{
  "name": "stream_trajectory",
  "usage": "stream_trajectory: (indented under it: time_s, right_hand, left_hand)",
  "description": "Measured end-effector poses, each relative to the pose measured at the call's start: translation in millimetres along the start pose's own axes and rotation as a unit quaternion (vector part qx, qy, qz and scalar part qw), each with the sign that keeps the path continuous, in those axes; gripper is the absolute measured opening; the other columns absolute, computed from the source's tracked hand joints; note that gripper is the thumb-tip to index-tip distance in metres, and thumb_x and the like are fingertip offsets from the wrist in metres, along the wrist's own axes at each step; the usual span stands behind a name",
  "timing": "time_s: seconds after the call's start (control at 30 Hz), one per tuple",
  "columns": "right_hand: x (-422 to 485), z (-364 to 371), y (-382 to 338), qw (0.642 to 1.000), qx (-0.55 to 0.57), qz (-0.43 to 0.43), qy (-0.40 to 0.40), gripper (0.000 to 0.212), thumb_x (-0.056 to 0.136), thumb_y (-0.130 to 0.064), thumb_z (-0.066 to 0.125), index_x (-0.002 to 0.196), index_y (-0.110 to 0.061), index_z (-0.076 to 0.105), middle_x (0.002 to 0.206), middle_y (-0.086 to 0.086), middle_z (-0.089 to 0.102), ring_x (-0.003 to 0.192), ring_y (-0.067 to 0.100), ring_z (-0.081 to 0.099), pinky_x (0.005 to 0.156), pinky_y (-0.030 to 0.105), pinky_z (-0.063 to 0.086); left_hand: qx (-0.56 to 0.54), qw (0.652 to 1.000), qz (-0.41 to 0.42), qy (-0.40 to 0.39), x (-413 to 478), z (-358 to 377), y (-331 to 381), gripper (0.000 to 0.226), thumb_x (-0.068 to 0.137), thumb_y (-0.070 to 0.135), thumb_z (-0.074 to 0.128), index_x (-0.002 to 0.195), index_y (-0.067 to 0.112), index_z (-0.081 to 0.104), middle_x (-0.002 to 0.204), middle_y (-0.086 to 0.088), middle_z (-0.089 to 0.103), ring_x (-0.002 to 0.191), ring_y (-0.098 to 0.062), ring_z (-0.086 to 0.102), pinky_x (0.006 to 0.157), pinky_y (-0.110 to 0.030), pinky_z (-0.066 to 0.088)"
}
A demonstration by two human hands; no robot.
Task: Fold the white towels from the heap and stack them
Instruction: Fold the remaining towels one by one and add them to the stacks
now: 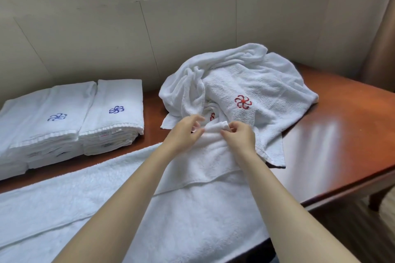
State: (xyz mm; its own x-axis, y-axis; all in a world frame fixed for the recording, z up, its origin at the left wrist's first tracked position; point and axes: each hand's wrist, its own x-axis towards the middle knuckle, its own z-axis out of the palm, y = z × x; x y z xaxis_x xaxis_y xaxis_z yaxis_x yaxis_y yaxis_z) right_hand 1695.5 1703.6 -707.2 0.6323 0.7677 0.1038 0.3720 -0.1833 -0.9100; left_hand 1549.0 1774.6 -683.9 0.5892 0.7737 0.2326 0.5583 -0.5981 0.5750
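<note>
Both hands meet at the middle of the reddish-brown polished wooden surface (342,134), working the far edge of a small white terry towel (205,162). The left hand (186,132) has its fingers curled, thumb and fingertips closed on the bunched edge of that towel. The right hand (239,136), just beside it, pinches the same edge between thumb and forefinger, where the cloth rolls into a small tuck between the two hands. The rest of this towel trails toward the person and lies on top of a large white terry towel (85,198), which is spread flat across the near part of the surface.

Just beyond the hands sits the heap of crumpled white towels (245,74), touching the held towel's far edge. A red flower emblem (243,102) shows on the topmost piece of the heap.

At the left, well apart from the heap, stand the stacks of folded white towels (119,96), side by side and touching, each top towel bearing a blue flower emblem (116,109).

A beige panelled wall (106,28) runs behind the surface.
</note>
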Motion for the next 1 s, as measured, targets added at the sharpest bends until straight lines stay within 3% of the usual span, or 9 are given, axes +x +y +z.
stream_trajectory:
  time_s: [0.13,0.2,0.3,0.53,0.67,0.77,0.87,0.93,1.0]
  right_hand:
    - [-2,11,5,0.996,-0.086,-0.036,-0.005,0.019,0.091,-0.012,0.056,0.108,-0.010,0.065,0.108,0.010,0.067,0.104,0.029,0.058,0.075,0.029,0.039]
    - [-2,13,4,0.990,-0.119,-0.073,-0.020,0.030,0.094,-0.008,0.050,0.123,-0.012,0.058,0.123,0.011,0.061,0.113,0.030,0.055,0.086,0.034,0.041]
    - [-1,14,3,0.974,-0.183,-0.136,-0.017,0.037,0.092,0.000,0.042,0.124,-0.014,0.053,0.124,0.013,0.054,0.108,0.035,0.055,0.084,0.040,0.043]
    - [-1,16,4,0.927,-0.342,-0.154,-0.009,0.031,0.094,-0.003,0.042,0.125,-0.007,0.037,0.120,0.018,0.046,0.101,0.040,0.056,0.071,0.042,0.040]
    - [-25,24,-22,0.874,-0.441,-0.202,0.040,0.038,0.082,0.004,0.049,0.118,-0.006,0.046,0.119,0.018,0.046,0.107,0.036,0.046,0.082,0.042,0.040]
    - [-66,44,-42,0.827,-0.422,-0.358,-0.102,0.017,0.092,-0.014,0.047,0.106,-0.010,0.056,0.109,0.010,0.055,0.098,0.031,0.051,0.076,0.037,0.041]
    - [-123,60,-50,0.757,-0.373,-0.446,-0.299,0.027,0.099,-0.034,0.042,0.102,-0.015,0.061,0.102,0.004,0.059,0.096,0.026,0.054,0.077,0.037,0.045]
    - [-156,65,-47,0.703,-0.370,-0.506,-0.336,0.031,0.099,-0.037,0.042,0.103,-0.014,0.061,0.102,0.005,0.060,0.093,0.027,0.054,0.077,0.036,0.042]
    - [-179,63,-40,0.680,-0.359,-0.536,-0.349,0.036,0.097,-0.041,0.040,0.106,-0.012,0.059,0.106,0.006,0.059,0.092,0.028,0.054,0.078,0.036,0.043]
  left_hand:
    - [0.230,0.969,-0.085,-0.031,-32,5,-31,0.054,0.099,0.044,0.040,0.148,0.024,0.028,0.151,-0.006,0.031,0.139,-0.023,0.029,0.111,-0.043,0.026]
    - [0.218,0.965,-0.143,-0.040,-55,7,-45,0.060,0.099,0.049,0.033,0.152,0.026,0.016,0.159,-0.007,0.012,0.146,-0.024,0.010,0.117,-0.048,0.012]
    - [0.208,0.964,-0.160,-0.044,-85,2,-60,0.066,0.097,0.057,0.027,0.153,0.031,0.005,0.161,-0.002,-0.005,0.148,-0.019,-0.004,0.117,-0.047,0.001]
    - [0.235,0.956,-0.148,-0.096,-126,-24,-75,0.065,0.095,0.061,0.021,0.152,0.034,0.007,0.161,0.004,-0.004,0.148,-0.012,-0.005,0.118,-0.043,-0.003]
    - [0.217,0.958,-0.147,-0.116,-148,-41,-73,0.059,0.099,0.054,0.025,0.152,0.035,0.010,0.161,0.003,-0.002,0.148,-0.012,-0.003,0.119,-0.042,-0.001]
    - [0.221,0.960,-0.111,-0.130,-173,-54,-66,0.058,0.099,0.050,0.032,0.152,0.032,0.017,0.161,0.002,0.006,0.147,-0.012,0.004,0.120,-0.039,0.006]
    - [0.244,0.960,-0.037,-0.130,-207,-63,-58,0.059,0.097,0.053,0.036,0.149,0.030,0.025,0.159,0.001,0.018,0.145,-0.013,0.016,0.117,-0.032,0.015]
    - [0.251,0.959,0.002,-0.130,-233,-68,-57,0.059,0.095,0.056,0.034,0.148,0.030,0.027,0.157,0.002,0.022,0.143,-0.014,0.019,0.118,-0.032,0.017]
    - [0.266,0.955,0.000,-0.129,-262,-72,-63,0.065,0.093,0.063,0.029,0.150,0.033,0.020,0.159,0.004,0.017,0.145,-0.012,0.015,0.119,-0.029,0.012]
